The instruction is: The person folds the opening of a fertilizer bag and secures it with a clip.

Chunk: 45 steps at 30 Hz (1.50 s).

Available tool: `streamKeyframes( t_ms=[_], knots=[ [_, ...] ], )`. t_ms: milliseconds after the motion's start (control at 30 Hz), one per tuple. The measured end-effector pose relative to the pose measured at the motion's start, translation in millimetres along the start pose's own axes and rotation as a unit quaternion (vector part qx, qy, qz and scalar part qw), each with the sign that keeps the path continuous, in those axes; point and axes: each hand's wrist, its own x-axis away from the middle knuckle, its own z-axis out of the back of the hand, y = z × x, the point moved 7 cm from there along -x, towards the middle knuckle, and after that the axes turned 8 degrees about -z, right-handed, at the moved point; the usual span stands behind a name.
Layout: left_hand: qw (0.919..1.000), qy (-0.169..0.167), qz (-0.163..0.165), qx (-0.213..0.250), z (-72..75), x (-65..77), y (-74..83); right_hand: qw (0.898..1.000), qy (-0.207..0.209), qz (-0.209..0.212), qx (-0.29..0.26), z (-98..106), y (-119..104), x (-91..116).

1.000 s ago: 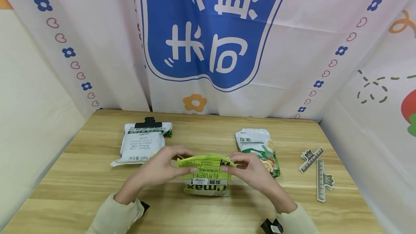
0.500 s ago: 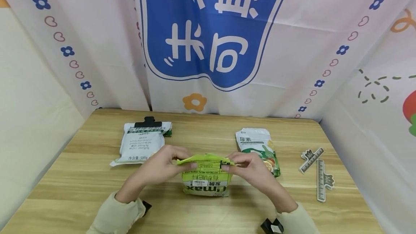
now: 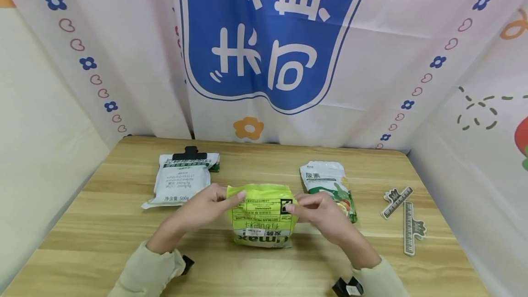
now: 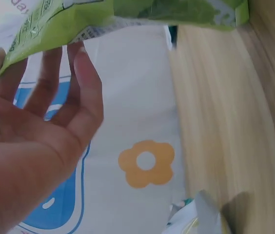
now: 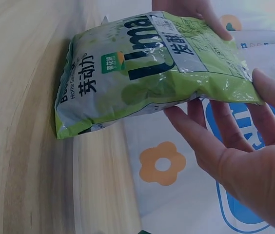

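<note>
“Umax” is borne by the bag (image 3: pixel 262 221), “500g” by the ten-o'clock packet (image 3: pixel 181 182), “尿素” by the two-o'clock pouch (image 3: pixel 323 181), “可” by the twelve-o'clock banner (image 3: pixel 268 35).

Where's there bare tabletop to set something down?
Bare: along the back between the clipped white bag and the urea pouch, and left of the left sleeve. Crowded: the middle, where the left hand and the right hand hold the green Umax bag.

A lime-green soybean meal fertilizer bag (image 3: pixel 261 218), black-lettered, between the fingers (image 3: pixel 234 200); beyond them, a white curtain (image 3: pixel 379 54) bearing blue and orange flowers (image 3: pixel 249 128).
</note>
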Motion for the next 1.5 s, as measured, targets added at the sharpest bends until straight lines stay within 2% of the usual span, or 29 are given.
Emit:
streamKeyframes(
  t_ms=[167, 367, 567, 700, 800, 867, 1033, 1100, 1333, 1400, 1500],
  knots=[
    [0.9974, 0.024, 0.065, 0.020, -1.8, -0.9, -6.2, 1.000, -0.012, -0.002, -0.026, -1.0, -1.4, -0.3],
    [0.9949, 0.049, 0.072, 0.051, -4.9, -3.1, -9.2, 1.000, -0.007, -0.005, -0.020, 1.0, 0.5, 0.0],
    [0.9899, 0.078, 0.093, 0.073, -6.5, -3.9, -13.3, 1.000, -0.003, -0.008, -0.021, 1.0, 2.3, 2.1],
    [0.9881, 0.088, 0.107, 0.066, -7.6, -3.6, -15.8, 0.999, 0.023, -0.009, 0.029, 2.1, 0.9, 4.0],
    [0.9876, 0.095, 0.108, 0.064, -7.0, -3.3, -16.2, 0.995, 0.058, -0.013, 0.077, 5.0, -1.6, 5.6],
    [0.9872, 0.098, 0.106, 0.066, -6.6, -3.0, -16.3, 0.993, 0.070, -0.001, 0.090, 5.3, -5.5, 6.7],
    [0.9863, 0.109, 0.108, 0.060, -4.3, -3.7, -16.9, 0.987, 0.063, 0.069, 0.133, 0.0, -18.3, 11.5],
    [0.9854, 0.117, 0.108, 0.060, -2.6, -3.7, -17.1, 0.983, 0.059, 0.083, 0.152, -1.9, -20.1, 12.8],
    [0.9804, 0.147, 0.099, 0.086, 6.4, -2.5, -15.0, 0.981, 0.074, 0.078, 0.162, -0.4, -17.8, 11.8],
    [0.9808, 0.143, 0.093, 0.095, 7.3, -2.2, -13.8, 0.981, 0.076, 0.081, 0.161, -0.5, -18.0, 11.6],
    [0.9855, 0.124, 0.073, 0.090, 6.3, -2.9, -12.1, 0.980, 0.074, 0.088, 0.163, -1.2, -18.7, 11.7]
  ],
)
